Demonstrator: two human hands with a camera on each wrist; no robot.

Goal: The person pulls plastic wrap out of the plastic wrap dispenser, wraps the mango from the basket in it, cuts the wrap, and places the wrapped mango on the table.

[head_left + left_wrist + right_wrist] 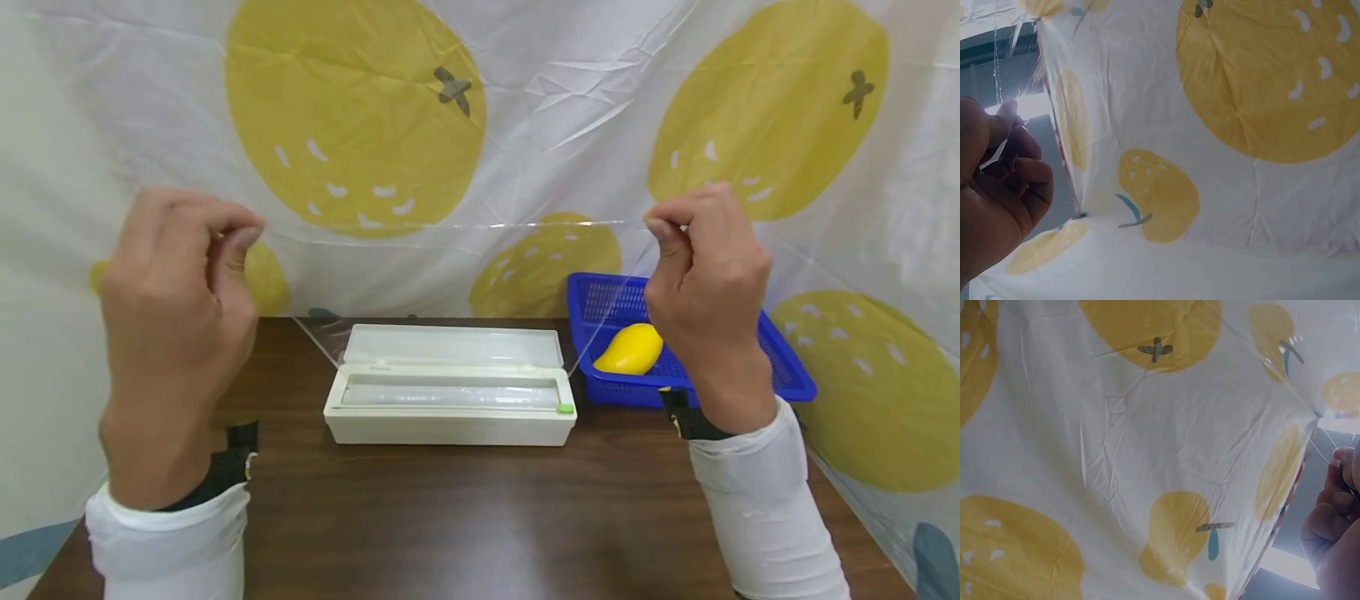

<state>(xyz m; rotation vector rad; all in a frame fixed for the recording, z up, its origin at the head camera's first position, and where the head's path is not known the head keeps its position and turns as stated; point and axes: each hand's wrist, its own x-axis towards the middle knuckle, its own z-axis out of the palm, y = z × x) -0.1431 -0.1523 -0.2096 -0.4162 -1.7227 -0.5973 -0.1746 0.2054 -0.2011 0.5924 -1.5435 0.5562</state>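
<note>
A clear sheet of cling film (450,226) stretches between both raised hands, its top edge nearly level. My left hand (176,308) pinches one top corner between thumb and fingers; in the left wrist view the other fingers of this hand (1013,169) are curled. The opposite corner is pinched by my right hand (708,283), also seen at the edge of the right wrist view. From the corners, the film's sides slant down to a white cling film dispenser (450,429). Its lid (453,343) is raised, and a film roll (453,395) lies inside.
Behind my right hand stands a blue plastic basket (615,392) holding a yellow mango (632,348). A green slider (565,408) sits on the dispenser's right end. The brown wooden table (450,517) meets a fruit-print curtain (540,158) at the back.
</note>
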